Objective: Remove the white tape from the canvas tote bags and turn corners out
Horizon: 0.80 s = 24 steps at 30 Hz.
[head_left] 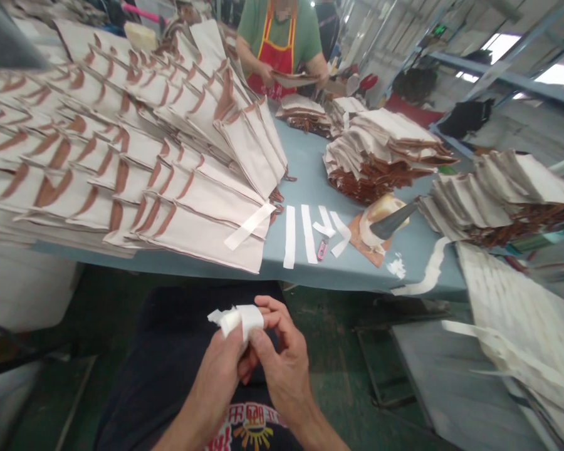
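Note:
A curled white strip point(244, 318) is held above my lap, its torn-looking end pointing left. My left hand point(223, 363) pinches it from below, with the thumb along its side. My right hand point(284, 351) has its thumb and fingers closed on the strip's right part; the other fingers curl behind. Both hands nearly touch. Beyond them, on the table point(225, 270), lie several loose white strips point(289, 238) and a small pink tool point(322, 249). One more strip point(249, 227) rests across the nearest pale panel.
Overlapping pale panels with brown edges point(192, 232) cover the table's left side. Stacked pieces point(376, 156) stand at the back right. A pot with a dark handle point(380, 222) sits on a brown square. Across the table, a person in a red apron point(277, 47) holds a piece.

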Each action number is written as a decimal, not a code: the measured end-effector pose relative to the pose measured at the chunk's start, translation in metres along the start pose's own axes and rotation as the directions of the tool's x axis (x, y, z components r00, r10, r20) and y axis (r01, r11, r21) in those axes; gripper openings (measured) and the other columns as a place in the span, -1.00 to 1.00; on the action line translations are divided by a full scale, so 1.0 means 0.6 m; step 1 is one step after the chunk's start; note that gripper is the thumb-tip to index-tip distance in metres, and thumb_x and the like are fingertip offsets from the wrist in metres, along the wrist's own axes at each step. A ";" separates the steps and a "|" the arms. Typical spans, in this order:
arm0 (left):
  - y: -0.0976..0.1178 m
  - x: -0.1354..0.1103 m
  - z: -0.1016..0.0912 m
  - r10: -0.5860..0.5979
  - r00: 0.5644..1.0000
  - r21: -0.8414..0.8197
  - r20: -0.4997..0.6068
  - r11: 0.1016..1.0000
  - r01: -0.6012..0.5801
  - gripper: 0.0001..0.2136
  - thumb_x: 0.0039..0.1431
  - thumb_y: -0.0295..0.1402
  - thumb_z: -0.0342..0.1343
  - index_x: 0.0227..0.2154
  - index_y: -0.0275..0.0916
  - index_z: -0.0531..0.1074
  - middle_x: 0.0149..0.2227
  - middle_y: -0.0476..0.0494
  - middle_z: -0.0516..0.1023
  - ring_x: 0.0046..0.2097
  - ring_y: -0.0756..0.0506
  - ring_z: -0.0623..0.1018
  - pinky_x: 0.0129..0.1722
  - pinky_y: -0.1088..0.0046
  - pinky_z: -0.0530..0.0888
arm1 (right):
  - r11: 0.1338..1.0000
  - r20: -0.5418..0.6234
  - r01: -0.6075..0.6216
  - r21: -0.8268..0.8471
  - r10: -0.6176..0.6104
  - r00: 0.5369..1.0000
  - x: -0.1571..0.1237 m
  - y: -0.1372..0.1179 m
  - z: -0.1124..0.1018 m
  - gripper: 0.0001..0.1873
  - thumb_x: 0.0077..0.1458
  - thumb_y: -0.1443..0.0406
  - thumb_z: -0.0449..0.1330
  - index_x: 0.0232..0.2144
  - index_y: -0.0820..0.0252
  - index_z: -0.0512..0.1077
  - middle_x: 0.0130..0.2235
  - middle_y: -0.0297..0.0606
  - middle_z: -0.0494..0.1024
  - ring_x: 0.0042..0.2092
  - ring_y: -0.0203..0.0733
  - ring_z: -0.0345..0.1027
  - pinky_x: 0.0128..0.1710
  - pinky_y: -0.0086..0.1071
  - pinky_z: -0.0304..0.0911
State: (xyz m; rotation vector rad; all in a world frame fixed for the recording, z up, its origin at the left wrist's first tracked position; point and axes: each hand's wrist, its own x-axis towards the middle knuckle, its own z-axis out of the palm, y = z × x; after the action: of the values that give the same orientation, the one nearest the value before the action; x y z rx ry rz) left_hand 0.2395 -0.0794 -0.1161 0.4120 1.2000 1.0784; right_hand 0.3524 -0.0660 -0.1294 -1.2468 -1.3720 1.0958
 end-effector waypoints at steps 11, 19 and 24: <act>0.002 0.004 -0.019 -0.131 0.964 0.001 0.230 0.991 0.134 -0.39 0.16 0.32 0.14 -0.55 -0.19 0.38 -0.71 0.20 0.06 -0.61 0.08 -0.05 -0.59 0.46 -0.06 | 0.984 -0.038 0.165 -0.071 -0.168 0.985 0.020 -0.012 -0.018 -0.87 0.39 0.25 0.19 -0.16 0.12 0.54 -0.19 -0.23 0.68 -0.20 -0.18 0.58 -0.19 -0.36 0.43; 0.011 -0.011 -0.043 0.015 0.911 0.310 0.413 0.938 -0.156 -0.27 0.34 0.35 -0.13 -0.38 -0.26 0.57 -0.59 0.13 0.12 -0.51 0.00 0.10 -0.48 0.41 0.10 | 0.990 -0.157 0.024 0.136 -0.002 0.988 0.056 -0.043 -0.014 -0.64 0.39 0.00 0.20 -0.33 0.11 0.40 -0.46 -0.38 0.57 -0.48 -0.26 0.42 -0.43 -0.41 0.36; 0.005 -0.041 -0.045 -0.014 0.965 0.549 0.260 0.824 -0.136 -0.42 0.34 0.24 0.06 -0.33 -0.21 0.65 -0.48 0.03 0.42 -0.39 -0.09 0.46 -0.36 0.39 0.40 | 0.980 -0.207 0.011 0.199 0.031 0.978 0.107 -0.069 -0.031 -0.64 0.35 -0.02 0.20 -0.31 0.11 0.38 -0.50 -0.40 0.54 -0.51 -0.26 0.37 -0.48 -0.41 0.30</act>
State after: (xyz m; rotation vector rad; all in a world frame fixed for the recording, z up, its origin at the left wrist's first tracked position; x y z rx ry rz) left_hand 0.2146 -0.1055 -0.1102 1.0276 1.2661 0.6737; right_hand 0.3629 -0.0047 -0.0810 -1.1860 -1.0718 1.0489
